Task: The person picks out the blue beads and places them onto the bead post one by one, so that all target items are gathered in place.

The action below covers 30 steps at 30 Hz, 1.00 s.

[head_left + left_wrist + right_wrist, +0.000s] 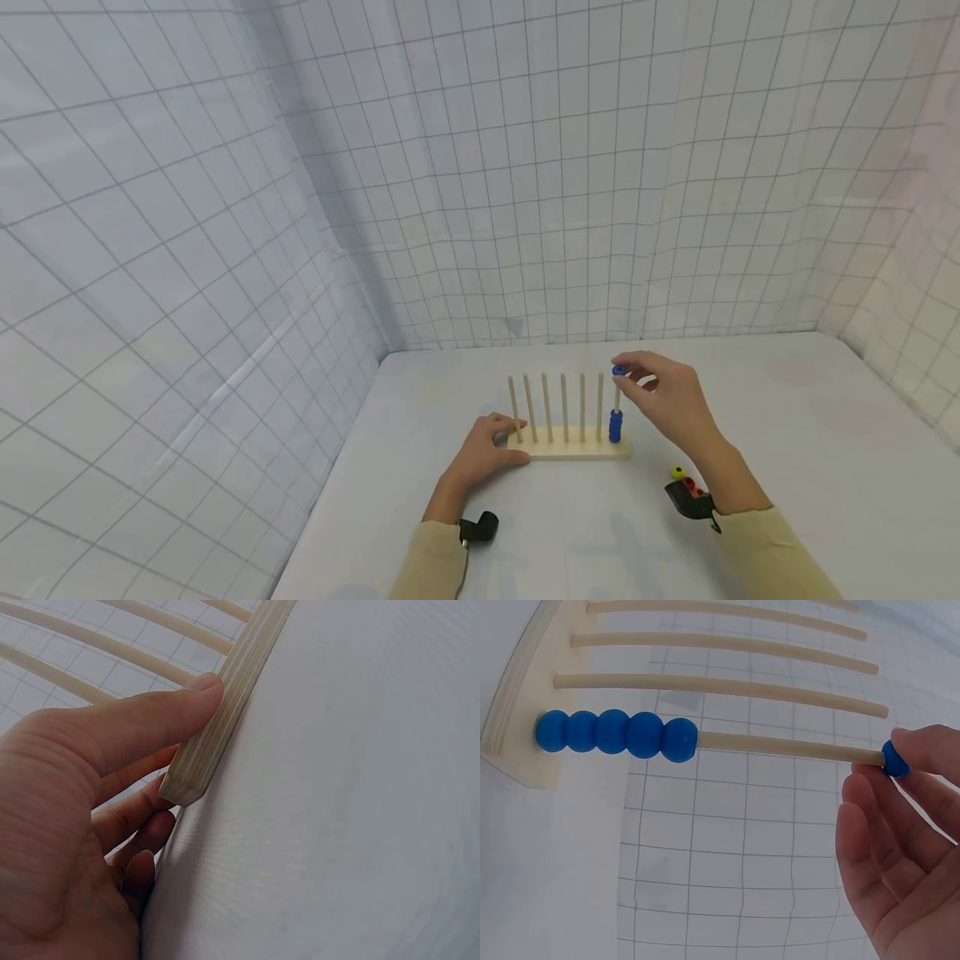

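A wooden peg board (pixel 572 450) with several upright rods stands on the table. My left hand (pixel 480 452) grips its left end, thumb on the front edge and fingers behind; the left wrist view shows the thumb pressed on the board's edge (pixel 217 712). At the far right rod (pixel 780 745), several blue beads (pixel 613 732) are stacked at the base. My right hand (pixel 667 398) pinches another blue bead (pixel 895 759) between thumb and fingertips, right at that rod's tip. The other rods carry no beads.
A yellow bead (pixel 678 472) and some red beads (pixel 689 482) lie on the white table (pixel 570 533) near my right wrist, partly hidden by the black wrist camera (pixel 686 502). White gridded sheets (pixel 562 167) surround the table at the back and sides.
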### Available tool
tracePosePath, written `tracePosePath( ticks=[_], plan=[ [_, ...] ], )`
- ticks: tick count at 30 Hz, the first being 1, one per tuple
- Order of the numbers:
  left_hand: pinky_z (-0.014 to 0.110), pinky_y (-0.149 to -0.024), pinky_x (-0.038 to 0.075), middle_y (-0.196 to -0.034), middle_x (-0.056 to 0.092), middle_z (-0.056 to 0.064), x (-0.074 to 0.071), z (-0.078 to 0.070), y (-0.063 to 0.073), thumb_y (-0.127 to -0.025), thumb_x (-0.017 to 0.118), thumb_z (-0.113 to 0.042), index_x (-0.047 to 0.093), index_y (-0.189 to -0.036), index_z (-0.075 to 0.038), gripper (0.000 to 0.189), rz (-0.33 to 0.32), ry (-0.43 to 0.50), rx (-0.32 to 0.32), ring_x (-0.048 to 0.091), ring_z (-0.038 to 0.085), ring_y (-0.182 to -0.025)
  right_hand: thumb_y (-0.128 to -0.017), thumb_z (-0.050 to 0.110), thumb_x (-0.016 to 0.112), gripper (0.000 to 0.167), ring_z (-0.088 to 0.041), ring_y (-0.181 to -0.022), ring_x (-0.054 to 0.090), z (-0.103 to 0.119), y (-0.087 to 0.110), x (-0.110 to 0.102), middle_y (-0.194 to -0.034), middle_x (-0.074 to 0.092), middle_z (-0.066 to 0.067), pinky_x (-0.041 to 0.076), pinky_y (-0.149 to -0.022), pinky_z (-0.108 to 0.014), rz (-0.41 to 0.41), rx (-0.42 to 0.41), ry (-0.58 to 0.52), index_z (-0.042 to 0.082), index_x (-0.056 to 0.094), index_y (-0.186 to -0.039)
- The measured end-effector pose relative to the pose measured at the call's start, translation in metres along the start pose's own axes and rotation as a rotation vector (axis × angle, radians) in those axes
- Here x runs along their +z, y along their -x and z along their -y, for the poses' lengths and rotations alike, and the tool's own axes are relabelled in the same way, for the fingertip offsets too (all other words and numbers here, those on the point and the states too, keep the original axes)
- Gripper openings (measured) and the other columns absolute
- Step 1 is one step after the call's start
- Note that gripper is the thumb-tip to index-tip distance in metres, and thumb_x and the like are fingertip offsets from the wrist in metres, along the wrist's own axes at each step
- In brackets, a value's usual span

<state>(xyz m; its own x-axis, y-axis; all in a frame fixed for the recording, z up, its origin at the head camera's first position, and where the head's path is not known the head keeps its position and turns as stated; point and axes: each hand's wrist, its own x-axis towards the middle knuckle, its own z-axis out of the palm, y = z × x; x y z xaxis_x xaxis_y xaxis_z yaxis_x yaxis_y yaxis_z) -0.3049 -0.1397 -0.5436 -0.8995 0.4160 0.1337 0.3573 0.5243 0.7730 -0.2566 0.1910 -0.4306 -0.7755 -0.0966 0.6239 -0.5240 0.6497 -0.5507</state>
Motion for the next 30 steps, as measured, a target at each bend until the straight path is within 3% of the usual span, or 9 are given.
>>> tracePosePath(
  ticks=[11,22,30],
  plan=[
    [0.05,-0.104,0.037,-0.125,0.059,-0.001,0.0003,0.0033,0.0,-0.079,0.086,-0.04,0.07,-0.13,-0.021,0.057,-0.004,-0.007,0.007,0.046,0.025,-0.122,-0.093,0.018,0.075,0.025,-0.009,-0.088,0.063,0.0012,-0.0017,0.0008,-0.107,0.072,0.006,0.054,-0.072,-0.024,0.017,0.035,-0.017,0.013,0.074,-0.117],
    [0.05,-0.103,0.037,-0.125,0.059,-0.001,-0.0008,0.0008,-0.001,-0.08,0.086,-0.04,0.069,-0.13,-0.021,0.057,0.001,-0.003,0.004,0.046,0.024,-0.12,-0.095,0.028,0.073,0.023,-0.011,-0.092,0.064,-0.0032,-0.0005,0.0006,-0.109,0.072,0.007,0.055,-0.076,-0.027,0.049,0.112,-0.055,0.022,0.073,-0.118],
    [0.05,-0.104,0.037,-0.124,0.058,-0.002,0.0001,0.0024,-0.002,-0.08,0.086,-0.039,0.069,-0.13,-0.022,0.056,0.005,-0.004,0.003,0.045,0.025,-0.122,-0.095,0.031,0.072,0.024,-0.011,-0.091,0.065,-0.0062,0.001,0.0012,-0.105,0.072,0.007,0.055,-0.076,-0.03,0.058,0.129,-0.041,0.021,0.074,-0.117]
  ],
)
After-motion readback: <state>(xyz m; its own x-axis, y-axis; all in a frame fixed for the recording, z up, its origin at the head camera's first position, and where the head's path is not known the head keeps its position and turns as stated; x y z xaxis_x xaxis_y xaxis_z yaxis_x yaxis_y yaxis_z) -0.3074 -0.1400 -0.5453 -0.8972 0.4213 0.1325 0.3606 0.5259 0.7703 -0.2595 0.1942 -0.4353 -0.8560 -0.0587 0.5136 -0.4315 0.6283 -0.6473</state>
